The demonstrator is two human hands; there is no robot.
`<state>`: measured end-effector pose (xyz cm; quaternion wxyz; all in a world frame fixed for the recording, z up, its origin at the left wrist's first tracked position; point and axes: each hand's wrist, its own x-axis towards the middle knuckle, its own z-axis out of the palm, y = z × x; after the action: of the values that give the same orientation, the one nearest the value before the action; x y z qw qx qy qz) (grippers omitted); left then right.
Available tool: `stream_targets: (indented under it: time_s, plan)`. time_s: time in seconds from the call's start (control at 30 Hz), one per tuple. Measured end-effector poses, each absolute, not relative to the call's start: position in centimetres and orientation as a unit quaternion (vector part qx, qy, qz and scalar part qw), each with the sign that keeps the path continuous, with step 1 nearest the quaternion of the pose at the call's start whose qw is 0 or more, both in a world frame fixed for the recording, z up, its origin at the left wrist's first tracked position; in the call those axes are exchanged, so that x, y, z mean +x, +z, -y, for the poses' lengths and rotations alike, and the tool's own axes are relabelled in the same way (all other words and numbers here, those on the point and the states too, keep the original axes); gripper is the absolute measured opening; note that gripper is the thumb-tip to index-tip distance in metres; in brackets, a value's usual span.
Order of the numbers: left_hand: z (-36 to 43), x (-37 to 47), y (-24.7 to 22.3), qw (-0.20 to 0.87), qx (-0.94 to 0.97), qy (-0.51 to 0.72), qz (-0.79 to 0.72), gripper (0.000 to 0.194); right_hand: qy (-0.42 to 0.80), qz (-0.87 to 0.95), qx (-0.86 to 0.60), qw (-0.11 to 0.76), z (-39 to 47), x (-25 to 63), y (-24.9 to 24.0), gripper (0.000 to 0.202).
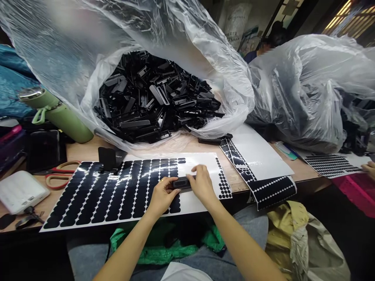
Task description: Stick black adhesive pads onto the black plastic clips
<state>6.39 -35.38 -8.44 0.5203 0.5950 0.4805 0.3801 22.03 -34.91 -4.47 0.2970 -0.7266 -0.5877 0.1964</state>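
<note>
**Two-handed hold on a small black part above a sheet of dark shapes**

The left grip (163, 195) is nearly closed, its thumb and fingers pinching one end of an elongated black part (181, 182). The right grip (202, 183) closes about the other end, thumb on the near face; its far fingertips are hidden. Holding both ends probably steadies the part and leaves its middle accessible.

Directly beneath the grip, the printed sheet (114, 195) lies flat, its white backing exposed around the right grip; this placement likely keeps its shapes within a short reach. Beyond the grip, a clear plastic bag (240, 86) opens toward the person, presumably for easy access to the heaped black pieces (143, 89). Left of the grip, a small black stand (111, 158) rests on the sheet's far edge, perhaps as a weight. Farther left on the bench (237, 177) are red-handled scissors (60, 179), a white device (22, 191) and a green bottle (67, 121).

Markings: the stand carries faint pale lettering, and a pale sack (234, 27) far beyond the grip bears printed characters; neither is legible. No brand can be read.
</note>
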Motion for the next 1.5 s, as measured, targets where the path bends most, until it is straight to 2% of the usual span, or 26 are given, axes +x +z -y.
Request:
stream_targets:
  time_s: [0.13,0.27,0.43,0.67,0.77,0.87,1.03,1.2,1.37,1.5]
  plan:
    - [35.2,6.3,-8.0,0.517,0.612,0.356,-0.481,0.036,0.201,0.557,-0.778,0.206,29.7,21.1,-4.4,0.027]
    - [35.2,6.2,-8.0,0.512,0.622,0.360,-0.471,0.036,0.225,0.545,-0.790,0.165,27.4,20.0,-4.9,0.022]
    - [35.2,6.3,-8.3,0.505,0.626,0.368,-0.467,0.036,0.210,0.531,-0.806,0.157,28.3,19.7,-5.1,0.032]
    - [35.2,6.4,-8.2,0.494,0.628,0.369,-0.474,0.035,0.205,0.520,-0.814,0.156,28.3,19.8,-5.1,0.030]
    - [35.2,6.4,-8.2,0.496,0.626,0.368,-0.476,0.035,0.203,0.528,-0.808,0.163,28.3,19.8,-5.3,0.022]
    - [35.2,6.4,-8.2,0.499,0.622,0.368,-0.479,0.035,0.205,0.560,-0.782,0.184,28.9,19.9,-5.2,0.015]
    - [35.1,6.4,-8.1,0.495,0.629,0.363,-0.477,0.036,0.192,0.597,-0.746,0.225,30.7,20.3,-4.6,0.019]
    - [35.1,6.5,-8.1,0.496,0.629,0.364,-0.475,0.037,0.146,0.545,-0.806,0.177,29.9,20.1,-5.0,0.029]
    - [35.0,6.5,-8.5,0.503,0.617,0.364,-0.482,0.037,0.177,0.544,-0.803,0.165,28.5,19.6,-5.8,0.020]
    - [34.9,6.5,-8.5,0.504,0.618,0.366,-0.480,0.037,0.175,0.533,-0.809,0.176,28.4,19.5,-5.8,0.024]
